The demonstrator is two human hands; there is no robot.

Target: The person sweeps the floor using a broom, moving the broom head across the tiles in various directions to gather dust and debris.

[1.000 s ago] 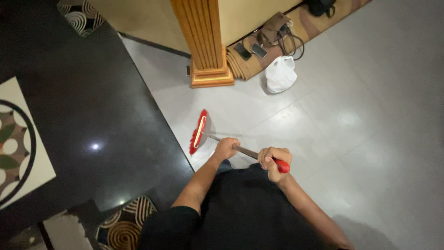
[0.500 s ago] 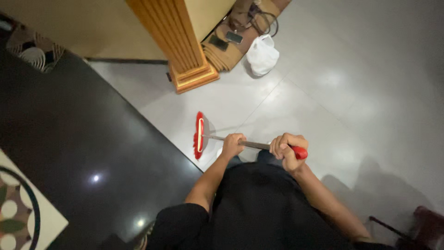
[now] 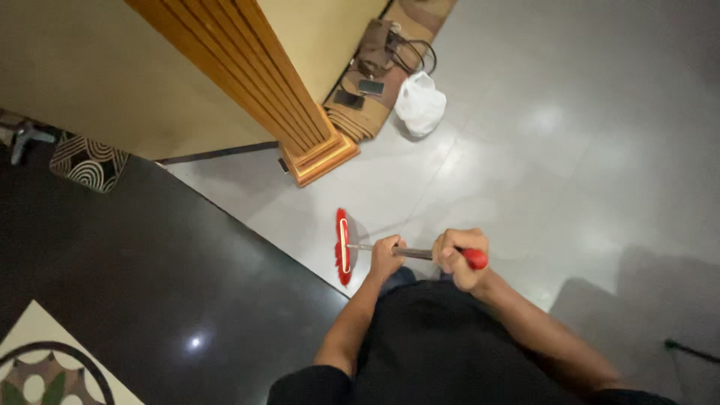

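- Broom (image 3: 343,246) stands with its red head on the pale tiled floor (image 3: 540,150), just beside the edge of the glossy black floor section (image 3: 150,270); the left hand (image 3: 385,257) grips the metal shaft low, and the right hand (image 3: 459,257) is clenched round the red grip.
- A wide stroke could knock the head against the wooden pillar base (image 3: 321,159).
- Dirt pushed forward might catch the white plastic bag (image 3: 420,103) or the cables (image 3: 409,52) on the mat, dragging them.
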